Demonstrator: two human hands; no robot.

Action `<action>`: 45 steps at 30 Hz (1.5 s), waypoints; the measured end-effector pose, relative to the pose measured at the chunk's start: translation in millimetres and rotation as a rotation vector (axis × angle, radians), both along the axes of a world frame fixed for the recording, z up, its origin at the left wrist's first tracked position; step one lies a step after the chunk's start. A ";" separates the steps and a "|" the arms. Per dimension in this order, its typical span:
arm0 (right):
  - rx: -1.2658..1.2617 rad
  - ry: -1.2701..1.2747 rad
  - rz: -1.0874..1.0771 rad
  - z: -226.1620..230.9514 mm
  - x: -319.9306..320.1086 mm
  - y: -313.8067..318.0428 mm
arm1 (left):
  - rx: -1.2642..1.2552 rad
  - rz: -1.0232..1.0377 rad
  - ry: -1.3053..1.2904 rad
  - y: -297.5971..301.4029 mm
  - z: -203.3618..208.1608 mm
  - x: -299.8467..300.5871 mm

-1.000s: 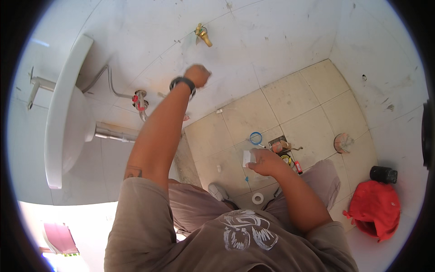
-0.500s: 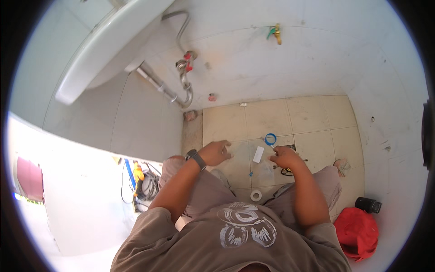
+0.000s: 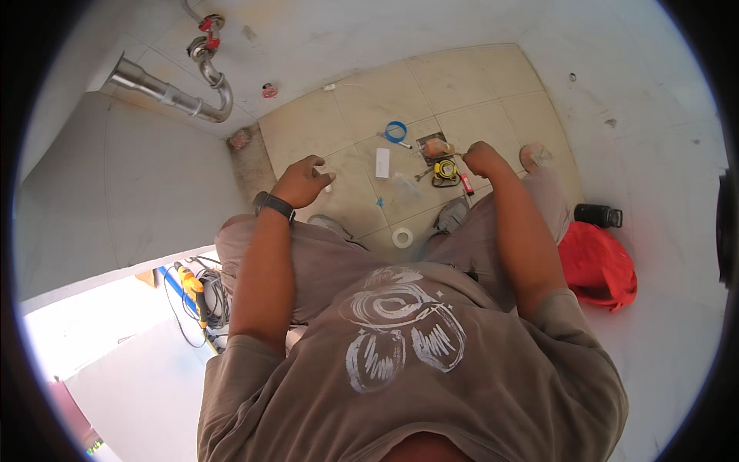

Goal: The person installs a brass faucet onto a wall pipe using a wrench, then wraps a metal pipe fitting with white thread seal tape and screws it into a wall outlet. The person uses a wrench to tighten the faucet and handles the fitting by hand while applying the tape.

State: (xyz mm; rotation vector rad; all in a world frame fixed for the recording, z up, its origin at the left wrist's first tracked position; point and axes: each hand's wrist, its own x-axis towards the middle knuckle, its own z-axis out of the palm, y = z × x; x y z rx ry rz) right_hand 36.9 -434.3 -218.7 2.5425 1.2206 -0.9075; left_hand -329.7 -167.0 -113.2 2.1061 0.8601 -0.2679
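My left hand (image 3: pixel 302 183), with a dark watch on its wrist, hangs over the floor, fingers curled but apart. A small white piece (image 3: pixel 329 188) shows by its thumb; whether they touch I cannot tell. My right hand (image 3: pixel 485 160) is closed beside a floor drain (image 3: pixel 423 142), with a thin end poking out at its fingertips, too small to name. On the drain lies an orange-brown lump (image 3: pixel 437 148). Near it are a yellow-and-black tape measure (image 3: pixel 444 170), a red-and-white tool (image 3: pixel 466 184), a blue ring (image 3: pixel 396 132) and a white card (image 3: pixel 382 163).
A white tape roll (image 3: pixel 402 237) lies between my shoes. The sink's metal drain pipe (image 3: pixel 171 95) juts out at upper left. At right are a black cylinder (image 3: pixel 598 215) and a red bag (image 3: pixel 596 266). A yellow power tool (image 3: pixel 190 286) with cables lies at lower left.
The view has tilted down and shifted right. My right hand has moved right, away from the white card, uncovering the drain and tape measure. The left hand keeps a similar curl.
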 end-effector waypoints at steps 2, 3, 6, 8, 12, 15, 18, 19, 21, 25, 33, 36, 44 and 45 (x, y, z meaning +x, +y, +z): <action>-0.066 -0.109 0.185 -15.1 9.9 -6.7 | -0.005 -0.018 0.023 -0.8 1.0 3.2; 0.007 -0.107 0.163 -20.2 13.2 -8.8 | -0.023 -0.016 0.000 -0.7 -1.1 4.8; 0.147 -0.086 0.040 -24.4 6.7 -5.9 | -0.006 -0.031 -0.043 2.6 -11.0 2.4; 0.199 0.124 -0.271 -14.4 -5.2 1.3 | 0.093 -0.110 -0.085 6.9 -18.7 2.4; 0.353 0.259 0.048 25.8 -29.5 12.3 | -0.002 -0.041 -0.023 13.6 -26.1 3.1; 0.212 0.159 0.092 52.0 -41.1 23.7 | -0.013 -0.030 -0.017 14.2 -26.4 6.3; 0.193 0.153 0.047 65.6 -49.2 28.4 | -0.025 -0.019 -0.047 12.9 -25.5 7.4; 0.236 0.156 0.037 66.7 -51.4 28.9 | -0.040 -0.014 -0.034 12.8 -24.9 6.4; 0.281 0.150 0.029 65.0 -52.9 24.2 | -0.076 -0.004 -0.002 12.0 -24.4 4.1; 0.261 0.210 0.037 46.1 -42.8 19.9 | -0.005 -0.043 -0.034 10.9 -26.9 1.4; 0.244 0.319 -0.140 10.6 -26.7 24.3 | 0.150 0.026 -0.089 9.3 -25.7 -6.8; 0.217 0.282 -0.102 11.2 -26.5 22.1 | 0.102 0.061 -0.085 7.7 -22.6 -10.7; 0.365 0.167 -0.021 44.7 -54.6 63.2 | 0.061 0.006 0.053 -9.5 2.0 -11.7; 0.356 0.143 0.058 42.8 -58.2 75.9 | 0.056 0.009 0.031 -12.8 4.7 -10.2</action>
